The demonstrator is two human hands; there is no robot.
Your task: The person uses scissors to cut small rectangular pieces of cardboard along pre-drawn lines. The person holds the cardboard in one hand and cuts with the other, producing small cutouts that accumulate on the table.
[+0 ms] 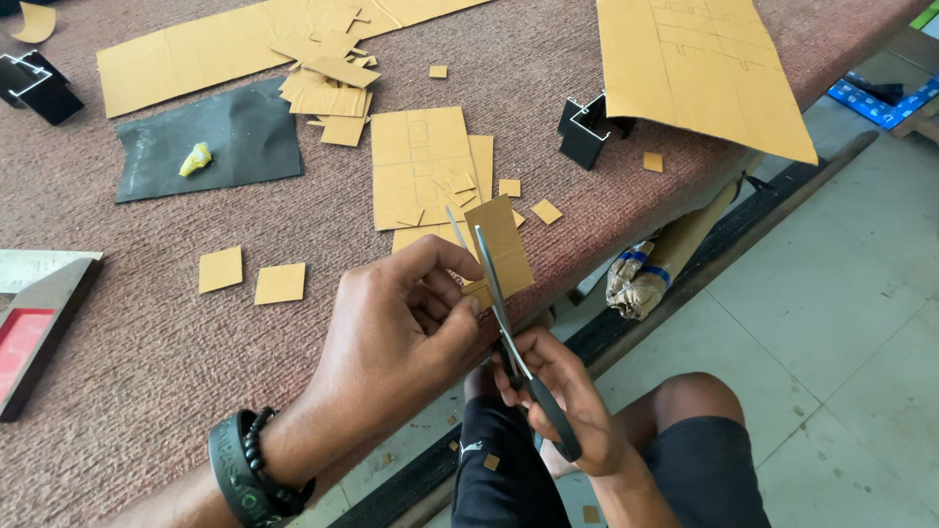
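My left hand (396, 328) pinches a small tan cardboard piece (504, 249) between thumb and fingers, just above the table's front edge. My right hand (562, 396) grips the black handles of a pair of scissors (494, 284), lower and nearer to me. The scissor blades stand apart and point up and away, with the cardboard piece between them. A black wristband and bead bracelet sit on my left wrist.
Brown carpeted table (147, 362) holds cut cardboard squares (220, 269), a marked cardboard sheet (421, 166), a pile of strips (328, 88), a large sheet (699, 68), black paper (245, 142) with a yellow lump (196, 159), black metal brackets (587, 132). Taped roll (641, 279) hangs below the edge. Tiled floor at right.
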